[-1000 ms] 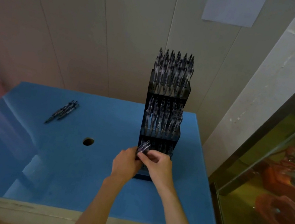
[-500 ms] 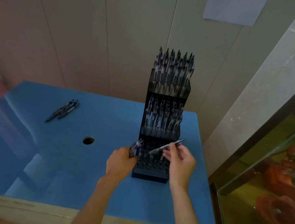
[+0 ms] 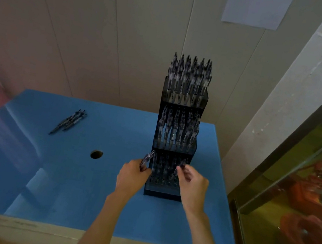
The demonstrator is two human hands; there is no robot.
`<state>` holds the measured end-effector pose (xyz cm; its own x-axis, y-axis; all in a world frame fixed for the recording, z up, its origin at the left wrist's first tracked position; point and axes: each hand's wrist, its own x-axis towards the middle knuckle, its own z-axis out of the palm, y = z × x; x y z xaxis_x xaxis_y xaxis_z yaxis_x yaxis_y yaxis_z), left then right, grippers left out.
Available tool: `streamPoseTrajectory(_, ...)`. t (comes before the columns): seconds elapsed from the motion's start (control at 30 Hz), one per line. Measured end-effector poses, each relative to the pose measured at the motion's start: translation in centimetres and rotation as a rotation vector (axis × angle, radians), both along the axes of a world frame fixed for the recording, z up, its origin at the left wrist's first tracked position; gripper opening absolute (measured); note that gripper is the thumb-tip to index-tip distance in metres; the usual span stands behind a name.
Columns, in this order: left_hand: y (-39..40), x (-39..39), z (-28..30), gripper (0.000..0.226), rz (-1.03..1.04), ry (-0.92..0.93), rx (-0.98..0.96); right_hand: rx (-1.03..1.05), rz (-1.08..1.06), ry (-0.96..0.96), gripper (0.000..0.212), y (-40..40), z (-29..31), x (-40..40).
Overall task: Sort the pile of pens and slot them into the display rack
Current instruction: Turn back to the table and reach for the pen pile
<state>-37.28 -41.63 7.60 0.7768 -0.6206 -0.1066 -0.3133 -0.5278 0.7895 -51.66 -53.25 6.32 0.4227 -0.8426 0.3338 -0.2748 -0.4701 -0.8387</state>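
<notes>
Fingers (image 3: 183, 169) of right hand (image 3: 194, 186) pinch one pen (image 3: 178, 168) over display rack (image 3: 175, 145) bottom tier. Left hand (image 3: 131, 177) grips spare pens (image 3: 146, 160). Loose pile (image 3: 69, 121) far left on desk (image 3: 61, 179).

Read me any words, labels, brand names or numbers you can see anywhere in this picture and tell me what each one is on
White paper sheet taped on the wall: one line of Chinese characters, cut off by the top edge; it seems to read "补货区", but only the lower halves show.
Clear-barrelled pens in the black tiered display rack: any print is too small to read.
Loose dark pens on the blue table: no readable marking.
</notes>
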Motion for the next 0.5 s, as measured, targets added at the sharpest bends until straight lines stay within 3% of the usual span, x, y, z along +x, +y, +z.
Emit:
streamPoseTrajectory(0.1,0.0,0.2,0.4,0.039,-0.005,-0.007,-0.006,-0.015,0.049,0.072,0.009,-0.2,-0.3,0.6)
streamPoseTrajectory(0.3,0.1,0.0,0.3,0.038,-0.034,-0.051,0.031,-0.025,0.096,0.263,0.051,0.0,-1.5,1.2)
streamPoseTrajectory(0.4,0.3,-0.2,0.1,0.037,-0.044,-0.063,0.041,0.0,0.074,0.315,0.053,-0.2,-1.4,1.4)
streamPoseTrajectory(0.5,0.2,-0.4,0.2,0.037,-0.061,-0.061,0.039,0.076,0.02,0.403,0.039,-0.5,-0.8,0.9)
